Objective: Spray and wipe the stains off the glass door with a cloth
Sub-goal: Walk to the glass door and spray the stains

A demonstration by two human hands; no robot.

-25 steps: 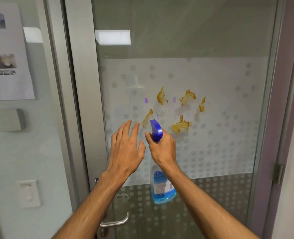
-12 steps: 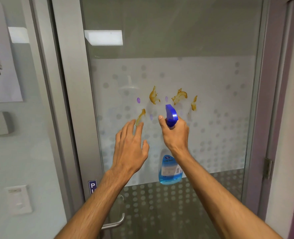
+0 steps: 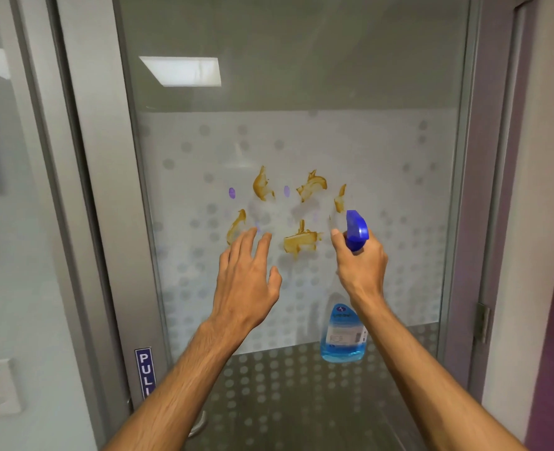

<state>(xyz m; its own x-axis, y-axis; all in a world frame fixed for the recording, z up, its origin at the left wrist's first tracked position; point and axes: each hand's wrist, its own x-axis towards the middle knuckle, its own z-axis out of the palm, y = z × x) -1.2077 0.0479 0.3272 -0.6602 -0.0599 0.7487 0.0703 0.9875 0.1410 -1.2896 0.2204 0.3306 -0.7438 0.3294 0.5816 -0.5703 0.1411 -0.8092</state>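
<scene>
Now right hand [image 3: 362, 268] grip clenched round spray bottle [image 3: 344, 333] before stained glass door [image 3: 301, 141]; left hand [image 3: 246, 281] released, fingers spread.

Frosted, dot-patterned glass door [image 3: 383, 177] ahead, with five brown smeared stains [image 3: 301, 242] clustered at its centre. Open left hand [image 3: 246, 281] before the lower-left stain; right hand [image 3: 362, 265] to the right of the cluster, wrapped around the neck of a clear blue-headed spray bottle [image 3: 344, 333] hanging below it. Blue "PULL" sign [image 3: 145, 372] on the metal door frame [image 3: 106, 222], lower left.
</scene>
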